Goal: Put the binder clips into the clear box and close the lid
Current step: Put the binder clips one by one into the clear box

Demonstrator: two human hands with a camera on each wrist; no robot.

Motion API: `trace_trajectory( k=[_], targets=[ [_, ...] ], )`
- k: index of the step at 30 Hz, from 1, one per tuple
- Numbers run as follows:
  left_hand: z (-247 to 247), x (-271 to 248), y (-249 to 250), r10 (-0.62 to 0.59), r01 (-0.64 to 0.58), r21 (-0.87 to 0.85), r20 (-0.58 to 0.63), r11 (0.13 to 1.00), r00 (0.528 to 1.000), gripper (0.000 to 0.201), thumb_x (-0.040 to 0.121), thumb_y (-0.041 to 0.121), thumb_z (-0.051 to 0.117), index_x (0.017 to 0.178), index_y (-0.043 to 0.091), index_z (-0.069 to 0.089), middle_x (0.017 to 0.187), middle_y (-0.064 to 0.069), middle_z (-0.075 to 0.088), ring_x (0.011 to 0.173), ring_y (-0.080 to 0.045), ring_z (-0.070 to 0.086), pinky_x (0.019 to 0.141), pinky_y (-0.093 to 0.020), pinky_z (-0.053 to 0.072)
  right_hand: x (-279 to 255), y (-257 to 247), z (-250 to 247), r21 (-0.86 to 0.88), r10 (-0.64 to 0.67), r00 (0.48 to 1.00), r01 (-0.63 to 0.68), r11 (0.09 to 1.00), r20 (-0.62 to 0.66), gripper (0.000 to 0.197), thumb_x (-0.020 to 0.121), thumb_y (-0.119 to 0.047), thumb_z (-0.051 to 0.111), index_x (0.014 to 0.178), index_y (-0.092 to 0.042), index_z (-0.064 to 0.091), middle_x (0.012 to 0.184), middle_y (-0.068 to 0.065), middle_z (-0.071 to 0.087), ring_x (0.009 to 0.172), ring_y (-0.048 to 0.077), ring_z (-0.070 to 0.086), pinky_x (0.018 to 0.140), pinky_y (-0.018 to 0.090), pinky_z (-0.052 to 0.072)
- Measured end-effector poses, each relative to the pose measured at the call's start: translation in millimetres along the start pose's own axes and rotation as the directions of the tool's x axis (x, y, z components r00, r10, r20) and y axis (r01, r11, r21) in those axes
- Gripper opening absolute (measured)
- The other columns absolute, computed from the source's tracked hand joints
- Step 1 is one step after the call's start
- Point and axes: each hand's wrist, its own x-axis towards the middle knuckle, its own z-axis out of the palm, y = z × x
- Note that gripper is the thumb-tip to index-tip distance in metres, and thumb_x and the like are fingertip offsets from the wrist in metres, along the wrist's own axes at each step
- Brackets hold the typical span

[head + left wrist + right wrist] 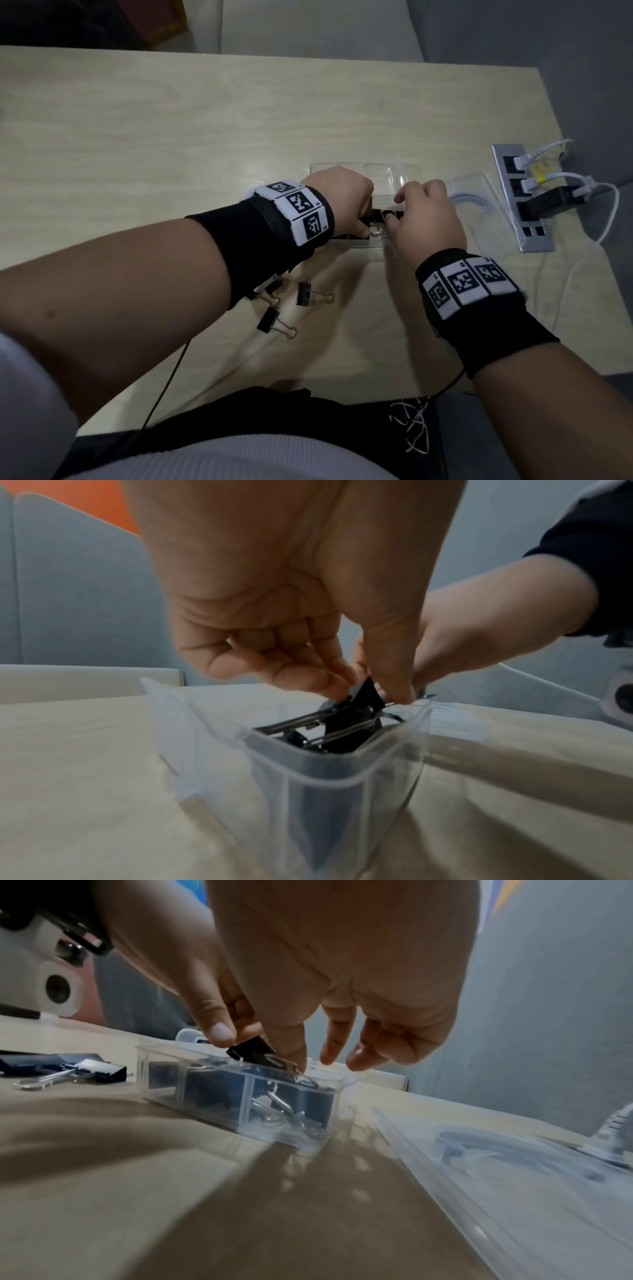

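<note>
A clear box (359,241) (342,777) (205,1085) stands on the table with its lid (376,174) lying open behind it. Several black binder clips lie inside. My left hand (339,195) (373,696) pinches one more black binder clip (382,216) (363,704) (251,1049) at the box's rim. My right hand (424,212) (313,1056) hovers over the same spot. Its thumb tip touches that clip and its other fingers hang loosely curled, apart from it. Three loose binder clips (310,294) (92,1070) lie on the table near my left forearm.
A clear plastic bag (476,195) (514,1164) with a coiled cable lies just right of the box. Beyond it a metal socket strip (520,198) is set in the table, with white plugs and a black adapter (548,202). The table's right edge is close behind.
</note>
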Motion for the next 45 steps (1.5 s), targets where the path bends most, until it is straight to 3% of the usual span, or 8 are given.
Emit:
trace_trajectory(
  k=[6,16,21,25,30,37,40,45],
  targets=[
    [5,1,-2,-0.012,0.012,-0.012,-0.013,1.0,1.0,0.034,0.079,0.046,0.07,0.094,0.02,0.052,0.082,0.002,0.056,0.085,-0.025,0.057,0.067,-0.032,0.043,0,0,-6,0.06,0.102,0.981,-0.113,0.992,0.165,0.013,0.085,-0.03,0.057,0.088,-0.018,0.061,0.09,0.006,0.065,0.084,0.026,0.059,0.068,0.031,0.045],
    [10,1,-7,-0.031,0.032,0.03,-0.031,0.999,0.999,0.035,0.086,0.037,0.063,0.111,0.015,0.052,0.086,-0.003,0.054,0.092,-0.03,0.061,0.067,-0.036,0.045,1,-5,-7,0.056,0.149,0.977,-0.159,0.986,0.152,0.016,0.086,-0.023,0.057,0.096,-0.012,0.064,0.09,0.01,0.067,0.085,0.027,0.06,0.068,0.031,0.047],
    [11,2,-8,-0.043,0.044,0.03,-0.027,0.999,0.999,0.035,0.086,0.036,0.062,0.114,0.015,0.055,0.105,-0.007,0.065,0.099,-0.029,0.06,0.071,-0.035,0.046,13,-4,-7,0.122,0.085,0.967,-0.117,0.986,0.24,0.032,0.092,-0.007,0.047,0.115,-0.016,0.068,0.109,0.01,0.071,0.099,0.027,0.065,0.09,0.035,0.052],
    [10,2,-7,-0.035,0.036,0.057,-0.024,0.998,0.999,0.034,0.087,0.036,0.061,0.114,0.016,0.058,0.109,-0.007,0.065,0.103,-0.029,0.059,0.075,-0.036,0.048,11,-5,-6,-0.094,-0.003,0.959,0.03,0.995,0.283,0.022,0.092,-0.02,0.056,0.1,-0.017,0.076,0.097,0.007,0.073,0.09,0.026,0.065,0.071,0.024,0.044],
    [6,3,-8,-0.022,0.021,0.135,0.008,0.991,1.0,0.032,0.09,0.033,0.057,0.117,0.017,0.059,0.111,-0.008,0.065,0.105,-0.03,0.059,0.078,-0.036,0.047,9,-10,-2,-0.251,0.009,0.966,0.059,0.966,0.26,0.016,0.089,-0.019,0.058,0.094,-0.018,0.073,0.09,0.007,0.069,0.083,0.028,0.064,0.069,0.031,0.05],
    [0,0,-14,0.038,-0.035,0.21,-0.01,0.977,0.999,0.03,0.09,0.028,0.053,0.119,0.027,0.06,0.118,-0.002,0.061,0.109,-0.028,0.058,0.075,-0.036,0.042,9,-6,-10,-0.009,0.05,0.977,-0.049,0.999,0.207,0.009,0.084,-0.015,0.056,0.084,-0.022,0.061,0.097,0.005,0.063,0.084,0.024,0.056,0.071,0.032,0.047],
    [1,0,-15,0.06,-0.06,0.173,0.007,0.983,0.998,0.035,0.09,0.021,0.051,0.122,0.031,0.058,0.119,-0.001,0.063,0.11,-0.027,0.058,0.078,-0.035,0.045,4,-4,-10,0.039,0.033,0.997,-0.036,0.999,0.074,0.019,0.084,-0.011,0.054,0.1,-0.018,0.062,0.111,0.01,0.055,0.094,0.029,0.053,0.077,0.039,0.048],
    [-4,-4,-20,0.07,-0.068,0.06,-0.022,0.996,0.997,0.035,0.085,0.032,0.058,0.12,0.03,0.059,0.124,-0.002,0.054,0.112,-0.027,0.056,0.089,-0.042,0.05,1,-1,-6,-0.043,-0.031,0.993,0.036,0.998,0.113,0.044,0.088,-0.008,0.048,0.13,-0.021,0.052,0.134,0.007,0.048,0.119,0.031,0.042,0.094,0.045,0.039]
  ],
)
